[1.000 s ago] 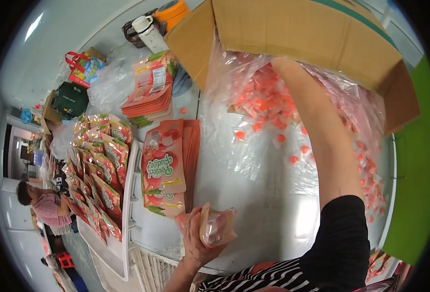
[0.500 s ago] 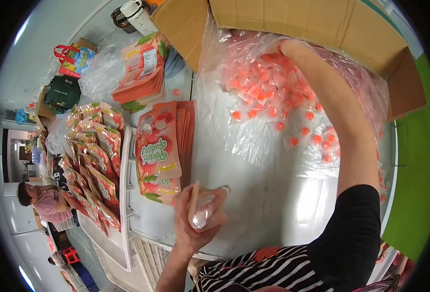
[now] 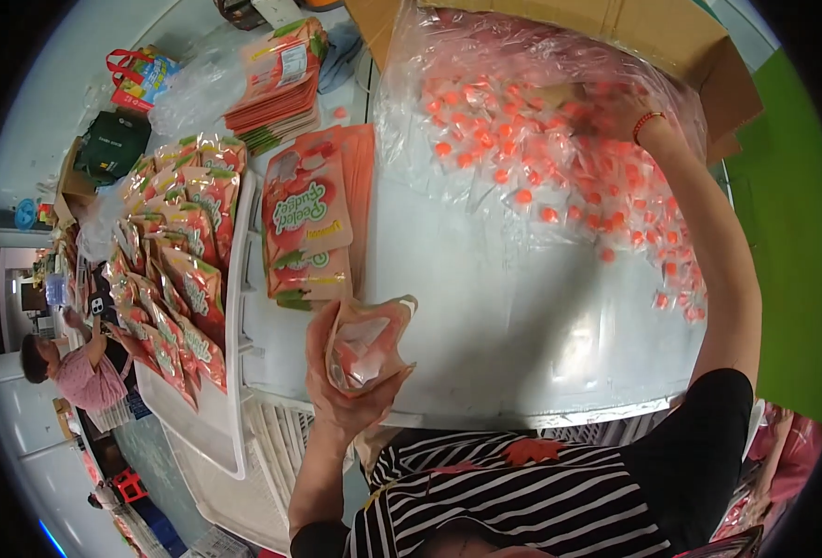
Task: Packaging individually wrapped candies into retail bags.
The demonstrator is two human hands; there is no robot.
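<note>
My left hand is closed around a pouch near the table's front edge. The pouch stands with its mouth gaping upward, and clear-wrapped reddish pieces show inside. At the back right, my right hand, with a red bracelet on the wrist, reaches into a spread heap of small clear-wrapped red sweets. Motion blur and the sweets obscure its fingers. Beyond my left hand lies a stack of flat printed pouches, pink-red with fruit pictures.
A cardboard box with a clear plastic liner opens behind the sweets. Filled pouches crowd a white tray at left. Another pouch stack stands farther back. One person is at far left; a pink sleeve shows lower right.
My right hand has moved right and nearer within the heap, and more sweets are spread toward the right. My left hand still holds the pouch, whose mouth now faces up more. The view has shifted.
</note>
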